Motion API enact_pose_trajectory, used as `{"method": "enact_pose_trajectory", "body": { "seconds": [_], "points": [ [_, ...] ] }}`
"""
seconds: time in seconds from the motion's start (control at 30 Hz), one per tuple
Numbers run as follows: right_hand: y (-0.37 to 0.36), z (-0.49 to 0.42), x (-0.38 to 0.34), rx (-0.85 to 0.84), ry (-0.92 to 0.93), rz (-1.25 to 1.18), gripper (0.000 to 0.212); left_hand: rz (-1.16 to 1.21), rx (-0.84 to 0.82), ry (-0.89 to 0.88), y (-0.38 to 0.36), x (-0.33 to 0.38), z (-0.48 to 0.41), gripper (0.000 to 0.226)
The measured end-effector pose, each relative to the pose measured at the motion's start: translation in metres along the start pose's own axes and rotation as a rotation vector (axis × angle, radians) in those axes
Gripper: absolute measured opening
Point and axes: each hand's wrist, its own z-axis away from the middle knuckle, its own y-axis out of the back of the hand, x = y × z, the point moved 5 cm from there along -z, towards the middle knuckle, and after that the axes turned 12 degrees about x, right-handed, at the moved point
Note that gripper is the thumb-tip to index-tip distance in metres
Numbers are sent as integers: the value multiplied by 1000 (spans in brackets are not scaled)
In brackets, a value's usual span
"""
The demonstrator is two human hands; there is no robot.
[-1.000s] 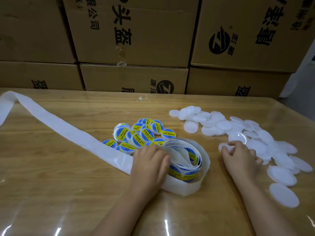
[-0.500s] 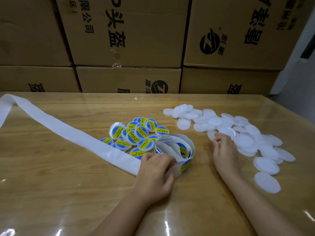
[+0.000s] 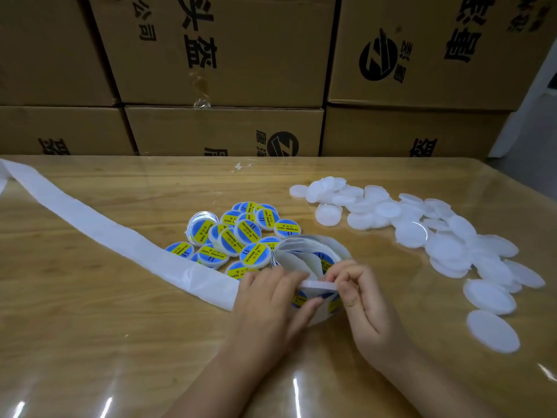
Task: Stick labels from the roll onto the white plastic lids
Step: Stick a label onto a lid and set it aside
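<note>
Your right hand (image 3: 364, 300) has left the heap of plain lids (image 3: 446, 233) and now meets your left hand (image 3: 271, 300) at the label roll (image 3: 310, 251). It pinches one white lid (image 3: 319, 285), a thin matte disc seen edge-on, between thumb and curled fingertips, right at the roll's near wall. Your left hand curls round the roll's near-left side, its thumb laid across a glossy blue-and-yellow label on the outer wrap. The roll is a loose, slack coil of papery white liner. One bare backing strip (image 3: 105, 233) trails from it, flat and wide, to the table's far-left edge. Just beyond the roll lie the labelled lids (image 3: 241, 236): more than a dozen round ones, overlapping too much for an exact count. The plain ones, translucent and round, number well over twenty. The table (image 3: 90, 342) is wood grain under a shiny clear sheet. Six cardboard boxes (image 3: 226, 55) stand stacked behind it in two rows of three.
</note>
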Motion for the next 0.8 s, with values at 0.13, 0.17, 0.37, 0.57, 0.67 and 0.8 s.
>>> {"method": "enact_pose_trajectory", "body": {
  "seconds": [0.13, 0.17, 0.37, 0.57, 0.67, 0.8],
  "points": [
    [2, -1, -1, -34, 21, -4, 15, 46, 2, -65, 1, 4, -4, 55],
    [2, -2, -1, -41, 13, 16, 14, 29, 2, -87, 2, 6, -4, 57],
    [8, -10, 6, -201, 153, 395, 31, -53, 15, -178, 1, 12, -4, 60],
    [18, -13, 17, -322, 308, 794, 44, -55, 20, -245, 12, -8, -12, 54],
    [17, -14, 16, -267, 371, 843, 36, -136, -13, -196, 17, -23, -14, 51],
    [11, -13, 10, -199, 426, 820, 28, -237, 14, -110, 18, -22, -16, 39]
  ]
}}
